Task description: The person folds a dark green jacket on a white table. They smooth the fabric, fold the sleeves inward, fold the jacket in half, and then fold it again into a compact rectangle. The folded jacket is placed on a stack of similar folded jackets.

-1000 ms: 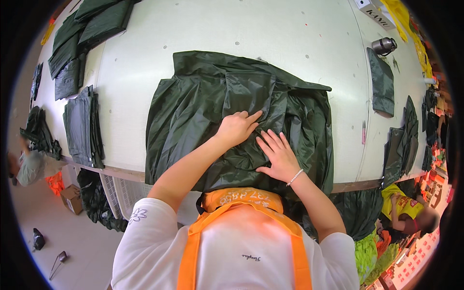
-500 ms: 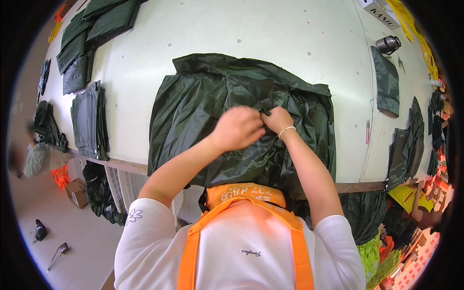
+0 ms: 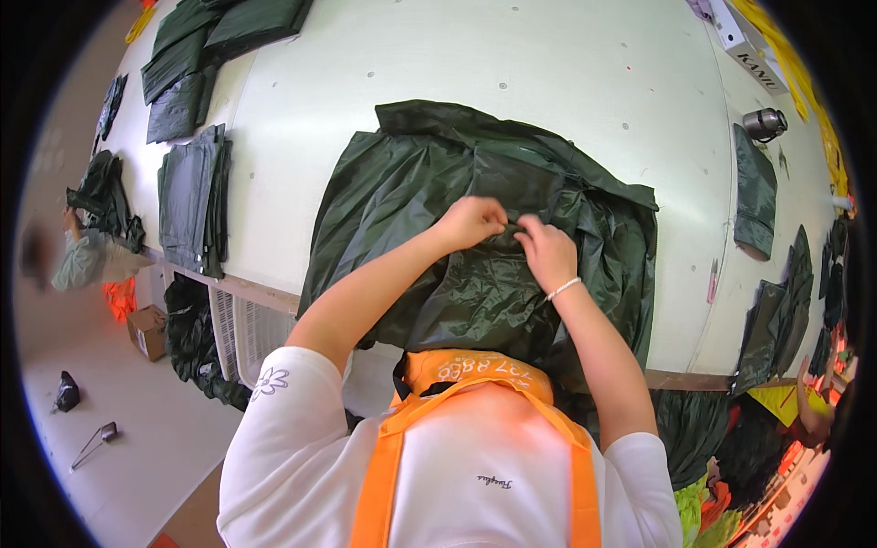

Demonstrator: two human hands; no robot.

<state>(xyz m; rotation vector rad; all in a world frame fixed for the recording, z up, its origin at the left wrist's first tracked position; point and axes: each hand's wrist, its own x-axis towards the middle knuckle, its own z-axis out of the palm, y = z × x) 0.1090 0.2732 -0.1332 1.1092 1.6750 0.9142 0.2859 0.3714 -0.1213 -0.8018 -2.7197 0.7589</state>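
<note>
A dark green garment (image 3: 402, 196) of thin, shiny, rainwear-like cloth lies spread and creased before me, its near edge reaching my waist. My left hand (image 3: 475, 222) is closed in a pinch near its middle, slightly blurred. Just to the right, my right hand (image 3: 550, 256), with a beaded bracelet (image 3: 564, 289) at the wrist, also pinches the cloth. A narrow gap parts the two sets of fingertips, with a fold of the garment between them. Around that spot is a smoother flap or panel (image 3: 512, 173) of the same cloth.
Folded dark green stacks (image 3: 189, 201) lie on the white table (image 3: 530, 55) at left. To the right are more folded pieces (image 3: 755, 192), a steel flask (image 3: 765, 124), a pink pen-like item (image 3: 713, 280) and a white box (image 3: 751, 55). White crates (image 3: 260, 333) stand below the table edge.
My left hand has moved up to meet the right one, fingers now at the cloth. My right hand has turned and shifted slightly. The whole view has swung a little.
</note>
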